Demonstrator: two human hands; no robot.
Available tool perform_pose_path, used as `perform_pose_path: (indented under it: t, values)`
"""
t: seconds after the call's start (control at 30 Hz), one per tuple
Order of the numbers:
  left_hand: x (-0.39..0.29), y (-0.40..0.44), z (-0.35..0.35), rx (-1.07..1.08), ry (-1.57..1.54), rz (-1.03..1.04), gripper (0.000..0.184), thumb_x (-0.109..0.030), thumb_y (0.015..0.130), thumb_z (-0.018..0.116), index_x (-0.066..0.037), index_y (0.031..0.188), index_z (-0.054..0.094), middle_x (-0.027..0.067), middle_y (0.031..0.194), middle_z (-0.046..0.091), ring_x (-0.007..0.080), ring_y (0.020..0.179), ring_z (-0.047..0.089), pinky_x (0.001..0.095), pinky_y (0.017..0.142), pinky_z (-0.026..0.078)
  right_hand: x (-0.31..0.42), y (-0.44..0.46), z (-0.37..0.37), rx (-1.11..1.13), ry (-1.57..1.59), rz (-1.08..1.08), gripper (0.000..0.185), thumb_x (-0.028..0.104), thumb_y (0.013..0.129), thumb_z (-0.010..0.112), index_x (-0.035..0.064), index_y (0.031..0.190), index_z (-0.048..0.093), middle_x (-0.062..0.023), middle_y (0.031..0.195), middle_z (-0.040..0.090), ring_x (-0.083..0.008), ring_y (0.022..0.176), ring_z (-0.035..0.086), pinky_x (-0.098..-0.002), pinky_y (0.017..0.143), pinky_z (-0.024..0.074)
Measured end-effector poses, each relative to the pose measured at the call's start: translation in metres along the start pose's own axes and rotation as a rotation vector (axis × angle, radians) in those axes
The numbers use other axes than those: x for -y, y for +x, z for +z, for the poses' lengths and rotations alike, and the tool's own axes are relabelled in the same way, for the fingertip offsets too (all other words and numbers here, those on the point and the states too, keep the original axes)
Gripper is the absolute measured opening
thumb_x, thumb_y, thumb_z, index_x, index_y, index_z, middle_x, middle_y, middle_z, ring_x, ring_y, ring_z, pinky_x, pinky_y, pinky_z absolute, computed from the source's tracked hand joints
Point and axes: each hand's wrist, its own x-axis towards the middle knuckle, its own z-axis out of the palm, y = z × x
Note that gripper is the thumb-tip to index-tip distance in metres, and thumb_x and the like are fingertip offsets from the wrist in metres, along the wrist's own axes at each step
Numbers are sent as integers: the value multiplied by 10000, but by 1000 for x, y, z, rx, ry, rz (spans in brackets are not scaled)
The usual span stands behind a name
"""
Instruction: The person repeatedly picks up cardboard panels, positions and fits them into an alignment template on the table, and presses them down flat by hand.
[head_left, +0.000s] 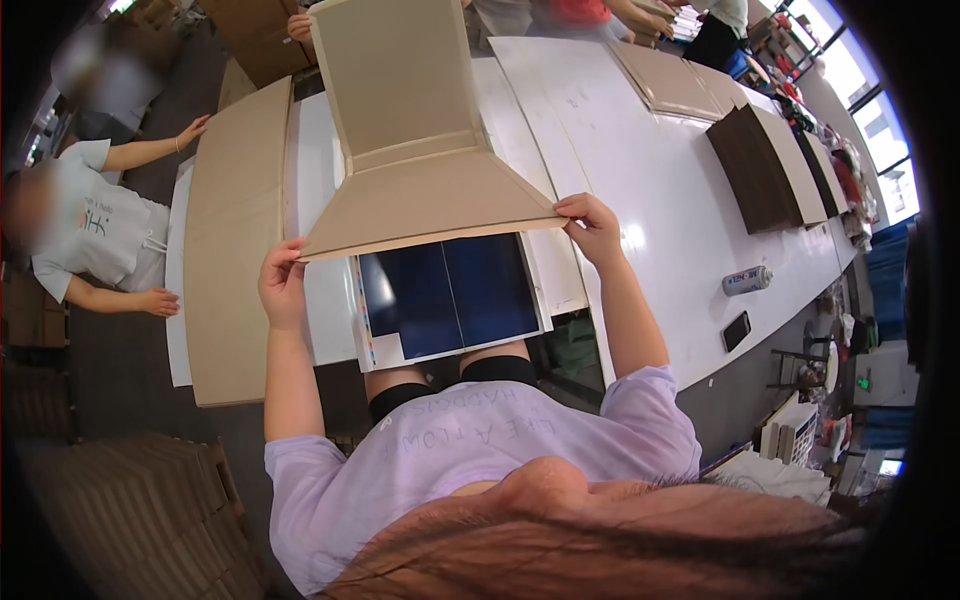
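A large folded tan cardboard panel (430, 205) is raised and tilted in front of me, with a crease across its middle. My left hand (283, 285) pinches its near left corner, and my right hand (592, 228) grips the near right corner between thumb and fingers. Another person's hand (300, 27) is at the panel's far left edge. Below the near edge lies a dark blue printed sheet (500, 290) with a white border and colour marks along its left side. The panel hides the sheet's far part.
At left, a person's hand (160, 301) is by a tall tan board (235, 250). On the white table (640, 200) at right are a spray can (748, 280), a phone (736, 331) and a stack of dark-edged boards (765, 165). Stacked cardboard (140, 510) stands at lower left.
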Motion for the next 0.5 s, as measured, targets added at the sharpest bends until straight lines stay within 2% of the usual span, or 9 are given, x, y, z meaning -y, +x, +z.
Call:
perform_pose_path:
  t: [0.17,0.27,0.5]
  values:
    - [3,4,3,-81,-55,-7,151,-5,888,612,-64,1007,541,110,1079,633,132,936,603,263,852,484,-6,-1,16,-151,161,-72,242,-182,761,593,3,917,610,-105,1010,600,-176,903,615,-263,743,529]
    - [6,9,4,-108,-75,16,159,-26,893,617,-70,1008,516,114,1080,633,134,942,603,264,850,486,-7,2,34,-327,374,-29,243,-181,791,572,16,933,579,-101,1018,591,-161,904,605,-258,739,529]
    - [13,13,0,-115,-73,32,169,-19,890,617,-72,1005,504,129,1084,630,144,946,607,273,853,489,-6,12,41,-400,270,-86,245,-192,793,550,29,898,563,-93,1017,594,-143,877,603,-246,736,527]
